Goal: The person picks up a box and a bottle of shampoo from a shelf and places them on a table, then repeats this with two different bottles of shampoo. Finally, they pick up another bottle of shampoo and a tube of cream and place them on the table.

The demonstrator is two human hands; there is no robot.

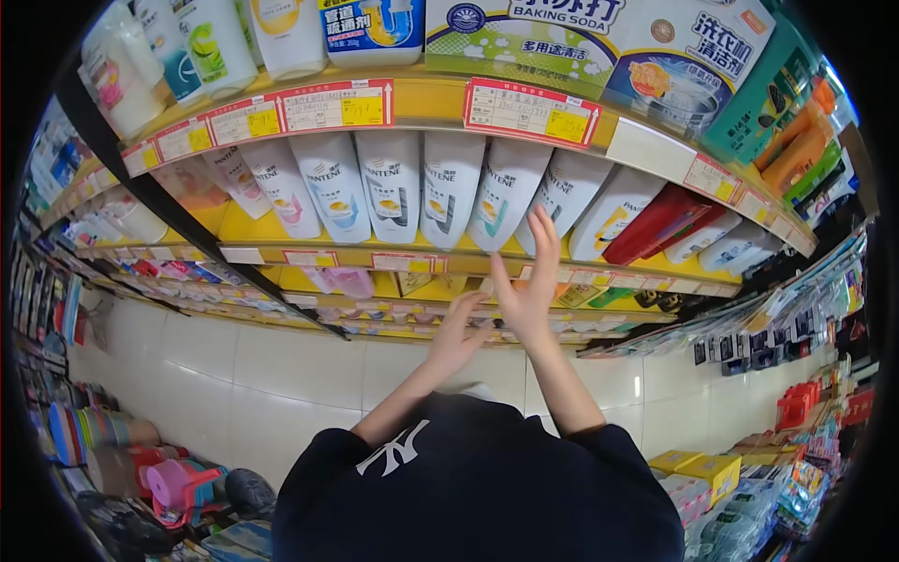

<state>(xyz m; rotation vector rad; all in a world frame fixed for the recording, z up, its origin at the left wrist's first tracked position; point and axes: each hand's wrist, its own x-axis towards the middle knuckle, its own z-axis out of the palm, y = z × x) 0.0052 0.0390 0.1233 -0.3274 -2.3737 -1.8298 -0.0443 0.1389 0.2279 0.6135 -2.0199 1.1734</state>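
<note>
White Pantene bottles stand in a row on the yellow middle shelf, labels facing me. My right hand (531, 286) is raised to this shelf with thumb and fingers spread. Its fingertips overlap the lower part of a white bottle (569, 187), and its thumb points up below a bottle with a teal mark (510, 192). Lower and to the left, my left hand (456, 335) hangs in front of the lower shelves, fingers slightly bent and apart, holding nothing. To the left of the right hand stands a bottle with a dark mark (451, 187).
Above, a shelf carries a green baking soda box (524, 47), a washing machine cleaner box (684, 56) and several bottles. Red-edged price tags (534, 112) line the shelf fronts. Red packs (660, 225) lie right of the bottles. Plastic tubs (173, 482) and yellow boxes (698, 473) sit behind.
</note>
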